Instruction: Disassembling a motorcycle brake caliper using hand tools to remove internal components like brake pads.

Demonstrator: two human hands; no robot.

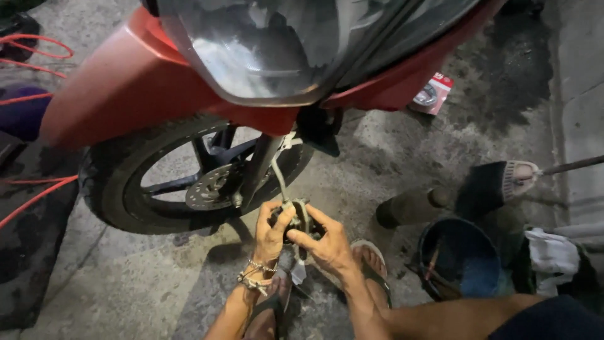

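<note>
Down in the head view, we see both hands meeting on a small dark brake caliper (299, 220), held just off the ground in front of the front wheel (119, 182) of a red motorcycle (132, 82). Our left hand (272, 234), with a beaded bracelet (257, 274) at the wrist, has its fingers curled and clamped on the caliper's left side. Our right hand (327, 245) grips the right side, thumb and forefinger pinched on the part. A pale hose (277, 173) runs up from the caliper toward the fork. Beside the fork sits the drilled brake disc (207, 187). Below the hands, our feet rest in sandals (371, 267) on the stained concrete. To the right stands a dark bucket (456, 258), with a white rag (552, 252) near it. Orange cables (34, 195) trail at left.
</note>
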